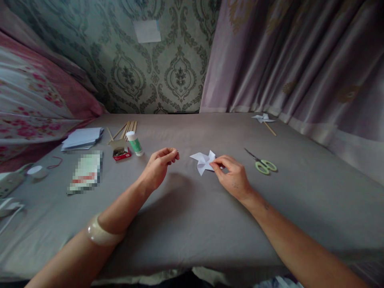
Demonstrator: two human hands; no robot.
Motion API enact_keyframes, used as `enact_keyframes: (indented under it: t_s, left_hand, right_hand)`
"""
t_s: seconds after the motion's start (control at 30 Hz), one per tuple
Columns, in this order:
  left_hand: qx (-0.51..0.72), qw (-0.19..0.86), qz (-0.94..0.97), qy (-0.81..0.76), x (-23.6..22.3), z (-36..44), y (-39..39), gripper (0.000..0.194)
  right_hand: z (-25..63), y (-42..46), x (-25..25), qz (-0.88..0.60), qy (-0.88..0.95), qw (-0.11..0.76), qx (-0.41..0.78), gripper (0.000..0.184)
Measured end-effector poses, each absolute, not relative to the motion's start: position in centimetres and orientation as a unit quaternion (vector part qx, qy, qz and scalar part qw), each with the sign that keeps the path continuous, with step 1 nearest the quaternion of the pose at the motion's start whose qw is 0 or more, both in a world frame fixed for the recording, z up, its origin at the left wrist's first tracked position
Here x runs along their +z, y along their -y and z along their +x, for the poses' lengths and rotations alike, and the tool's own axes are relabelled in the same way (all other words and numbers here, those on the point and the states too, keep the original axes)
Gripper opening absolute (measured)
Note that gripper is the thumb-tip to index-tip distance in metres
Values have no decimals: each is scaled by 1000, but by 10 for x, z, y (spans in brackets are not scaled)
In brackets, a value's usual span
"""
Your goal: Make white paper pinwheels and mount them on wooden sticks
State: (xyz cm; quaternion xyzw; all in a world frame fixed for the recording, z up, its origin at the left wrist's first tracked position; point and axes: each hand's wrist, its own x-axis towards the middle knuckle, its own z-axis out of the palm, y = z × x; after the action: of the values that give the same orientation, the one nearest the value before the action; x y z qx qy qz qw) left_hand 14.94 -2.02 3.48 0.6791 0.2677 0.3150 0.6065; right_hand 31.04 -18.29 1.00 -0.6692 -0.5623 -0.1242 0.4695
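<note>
And here's the white paper pinwheel (pixel 204 162), folded blades splayed, pinched at one edge by the right hand (pixel 232 174), while a tiny object (pixel 177 152), too small to identify, pokes from the left hand (pixel 159 166).

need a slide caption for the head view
Right hand holds a white paper pinwheel; left hand pinches a tiny object; green-handled scissors lie nearby.

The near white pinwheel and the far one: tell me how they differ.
The near pinwheel is pinched by the right hand; the far pinwheel lies untouched. A stick extends from the far pinwheel; none shows on the near pinwheel. Both are white with pointed blades.
</note>
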Motion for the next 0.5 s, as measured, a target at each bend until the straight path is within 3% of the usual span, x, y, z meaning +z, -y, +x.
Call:
enact_keyframes:
  t_s: [0.23,0.5]
  left_hand:
    - [235,730,595,-239,42,168,45,18]
    - [148,758,572,-277,46,186,64,12]
  right_hand:
    - [307,183,14,-606,601,496,-158,8]
    - [304,189,17,-575,637,484,-173,13]
